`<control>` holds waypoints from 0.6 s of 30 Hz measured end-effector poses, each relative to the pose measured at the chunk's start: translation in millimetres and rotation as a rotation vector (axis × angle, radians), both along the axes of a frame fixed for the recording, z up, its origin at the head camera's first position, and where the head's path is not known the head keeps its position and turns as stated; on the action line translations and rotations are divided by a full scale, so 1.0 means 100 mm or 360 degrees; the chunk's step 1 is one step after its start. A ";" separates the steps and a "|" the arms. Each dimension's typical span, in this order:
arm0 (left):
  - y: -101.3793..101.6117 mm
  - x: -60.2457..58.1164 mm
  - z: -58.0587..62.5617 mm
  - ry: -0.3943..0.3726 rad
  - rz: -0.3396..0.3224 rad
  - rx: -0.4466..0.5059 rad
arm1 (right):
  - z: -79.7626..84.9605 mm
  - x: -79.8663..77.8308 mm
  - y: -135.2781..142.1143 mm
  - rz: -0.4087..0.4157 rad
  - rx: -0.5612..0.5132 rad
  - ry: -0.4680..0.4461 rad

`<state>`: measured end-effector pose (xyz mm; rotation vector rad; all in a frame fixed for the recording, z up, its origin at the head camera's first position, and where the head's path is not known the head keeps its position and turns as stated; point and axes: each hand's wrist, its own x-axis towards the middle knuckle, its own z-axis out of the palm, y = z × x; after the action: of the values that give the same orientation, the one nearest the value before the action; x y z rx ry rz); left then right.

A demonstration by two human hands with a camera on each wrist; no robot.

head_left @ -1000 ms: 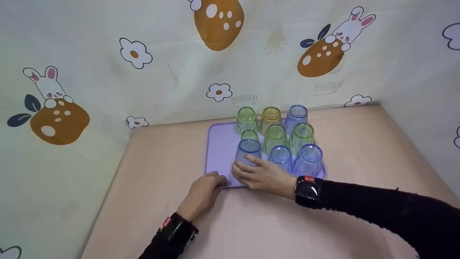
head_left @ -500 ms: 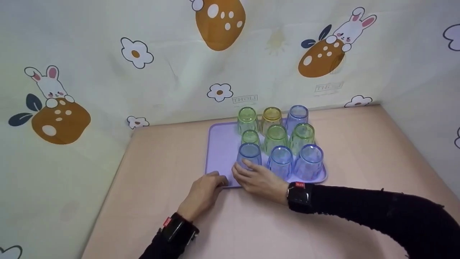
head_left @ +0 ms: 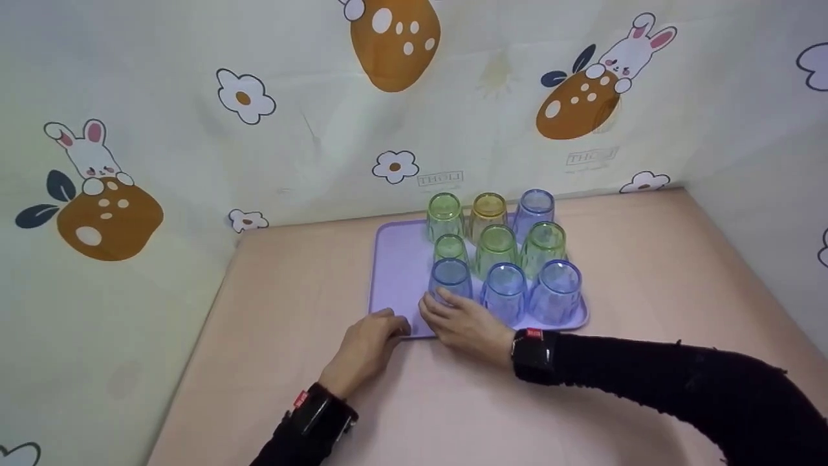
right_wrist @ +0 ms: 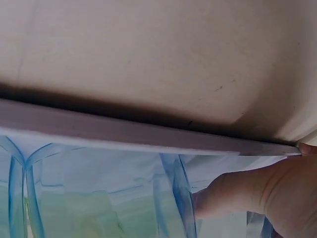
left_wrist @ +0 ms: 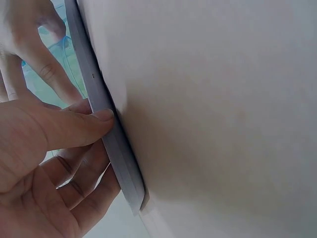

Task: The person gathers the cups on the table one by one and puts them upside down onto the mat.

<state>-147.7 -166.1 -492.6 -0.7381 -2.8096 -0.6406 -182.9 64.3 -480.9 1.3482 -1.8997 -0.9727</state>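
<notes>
My left hand (head_left: 362, 349) pinches the front rim of the purple tray (head_left: 396, 272) near its left corner. In the left wrist view, the thumb (left_wrist: 84, 126) lies on the outside of the rim and the fingers reach behind it. With my right hand (head_left: 469, 329) I grip a blue drinking glass (head_left: 451, 275) low on its side, at the front of the tray. The glass stands upright with its narrower end up. Right behind it is a green glass (head_left: 450, 248), partly hidden. A second blue glass (head_left: 506, 291) stands beside it.
Several more glasses fill the tray's right part: another blue glass (head_left: 556, 291) at the front corner, green ones (head_left: 496, 252) in the middle, a yellow one (head_left: 488, 217) at the back. A patterned wall covering (head_left: 310, 142) rises behind the pinkish table (head_left: 291, 291).
The gripped blue glass has come down and slightly toward me, uncovering more of the green glass behind. My right wrist has shifted left and nearer. The left hand stays put.
</notes>
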 end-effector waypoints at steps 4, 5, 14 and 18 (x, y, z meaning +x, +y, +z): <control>0.00 -0.01 0.00 -0.0008 0.0001 0.0007 | -0.02 0.00 -0.01 -0.0030 0.0015 0.0001; 0.00 -0.01 0.00 -0.0009 0.0003 0.0007 | -0.02 0.00 -0.01 -0.0032 0.0015 0.0003; 0.00 -0.01 0.00 -0.0026 -0.0001 -0.0003 | -0.08 0.01 0.00 -0.0081 0.0059 -0.0018; 0.00 -0.01 -0.01 0.0002 -0.0001 -0.0010 | -0.11 0.01 -0.01 -0.0045 0.0027 -0.0016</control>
<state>-148.6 -166.4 -494.1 -0.7404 -2.8112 -0.6317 -181.5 63.2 -492.1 1.3418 -1.9271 -1.0000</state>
